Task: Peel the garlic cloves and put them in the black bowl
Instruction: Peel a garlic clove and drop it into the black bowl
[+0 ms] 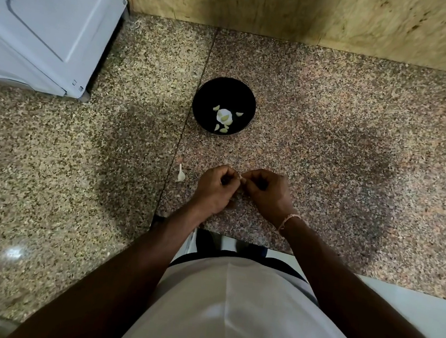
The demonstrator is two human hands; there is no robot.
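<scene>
Both hands meet low over the speckled counter (332,125), near its front edge. The left hand (215,189) and right hand (265,191) have their fingers curled in, pinching a small garlic clove (241,177) between them. Farther back stands the black bowl (223,106) with several peeled cloves (224,118) inside. One unpeeled clove (181,174) lies on the counter just left of the left hand

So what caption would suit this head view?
Both hands, left and right, peel a garlic clove near the black bowl.
</scene>
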